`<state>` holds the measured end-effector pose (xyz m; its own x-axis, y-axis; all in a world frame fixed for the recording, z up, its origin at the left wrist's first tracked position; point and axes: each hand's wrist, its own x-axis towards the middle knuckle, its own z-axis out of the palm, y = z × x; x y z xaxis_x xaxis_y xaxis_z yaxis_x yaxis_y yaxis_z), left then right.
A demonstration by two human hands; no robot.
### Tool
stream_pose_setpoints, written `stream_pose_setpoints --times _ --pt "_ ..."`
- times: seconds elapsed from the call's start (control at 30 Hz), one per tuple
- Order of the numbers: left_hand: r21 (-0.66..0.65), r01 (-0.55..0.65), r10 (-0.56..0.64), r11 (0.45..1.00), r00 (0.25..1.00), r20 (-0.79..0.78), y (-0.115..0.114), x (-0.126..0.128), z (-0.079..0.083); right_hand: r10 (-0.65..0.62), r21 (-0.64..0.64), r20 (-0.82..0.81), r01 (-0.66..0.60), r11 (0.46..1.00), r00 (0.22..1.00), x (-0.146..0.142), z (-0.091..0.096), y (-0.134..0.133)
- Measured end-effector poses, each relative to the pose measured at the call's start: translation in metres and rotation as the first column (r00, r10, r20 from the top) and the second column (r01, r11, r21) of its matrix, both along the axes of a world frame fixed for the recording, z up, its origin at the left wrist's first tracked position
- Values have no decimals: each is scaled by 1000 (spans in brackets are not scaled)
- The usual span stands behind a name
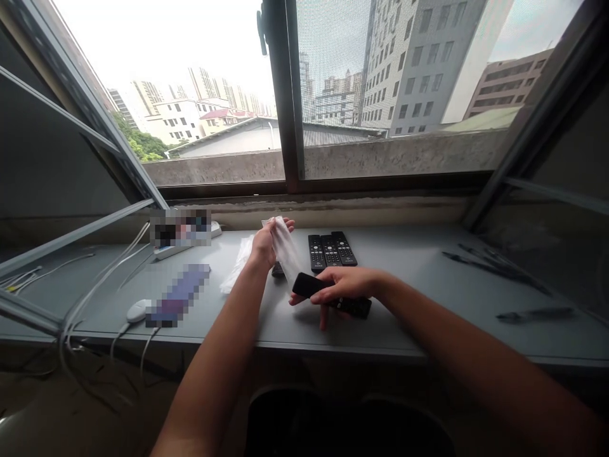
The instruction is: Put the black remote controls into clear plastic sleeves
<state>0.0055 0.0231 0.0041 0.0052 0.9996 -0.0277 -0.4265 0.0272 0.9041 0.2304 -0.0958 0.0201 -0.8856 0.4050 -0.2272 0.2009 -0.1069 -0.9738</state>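
Observation:
My right hand [347,285] is closed around a black remote control [354,306], held just above the grey sill table [419,317] with one end pointing left. My left hand [267,241] is raised a little farther back and pinches a clear plastic sleeve [288,251] that hangs down toward the remote. Behind my right hand three more black remotes [331,250] lie side by side. Another clear plastic bag [238,266] lies flat to the left of my left wrist.
A white mouse [137,310] and white cables [95,279] lie at the left, beside a power strip [181,247]. An open window frame [76,235] juts in from the left. Dark pens [495,263] lie at the right. The window [290,95] is straight ahead.

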Motion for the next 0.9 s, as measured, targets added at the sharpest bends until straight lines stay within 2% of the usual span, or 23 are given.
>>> stream_pose_setpoints --times 0.13,0.2,0.27,0.4,0.47,0.57,0.63,0.7,0.73,0.8,0.87,0.9 --pt "5 130 -129 992 988 -82 -3 4 -3 -198 39 -84 202 979 977 2 -1 4" --pt "1 144 -143 990 981 -129 -4 6 -5 -261 27 -120 266 964 958 4 -3 6" --pt "38 101 -92 994 978 -187 -4 6 -5 -249 1 -123 251 968 961 6 -4 8" --pt "201 -27 93 979 940 -327 0 -6 -5 -104 -48 -42 102 994 994 6 -5 6" --pt "240 -100 189 966 902 -387 3 -21 -4 -55 -69 -13 54 996 998 5 -4 5" --pt "284 -153 287 947 803 -523 6 -53 -3 -47 -80 2 47 996 999 4 -3 3" --pt "288 -188 332 939 711 -620 5 -78 -1 -65 -83 14 66 994 998 4 -3 4" --pt "310 -228 384 923 558 -736 3 -101 3 -78 -91 35 81 993 996 4 -4 5" --pt "313 -231 387 921 460 -799 3 -111 5 -79 -97 47 83 992 996 4 -5 6" --pt "257 -175 292 950 221 -931 3 -127 8 -72 -102 60 78 992 996 4 -7 8" --pt "213 -159 214 964 -10 -977 6 -136 9 -62 -91 58 67 994 996 4 -9 9" --pt "184 -161 169 970 -98 -981 7 -138 9 -58 -81 54 63 995 997 5 -10 10"
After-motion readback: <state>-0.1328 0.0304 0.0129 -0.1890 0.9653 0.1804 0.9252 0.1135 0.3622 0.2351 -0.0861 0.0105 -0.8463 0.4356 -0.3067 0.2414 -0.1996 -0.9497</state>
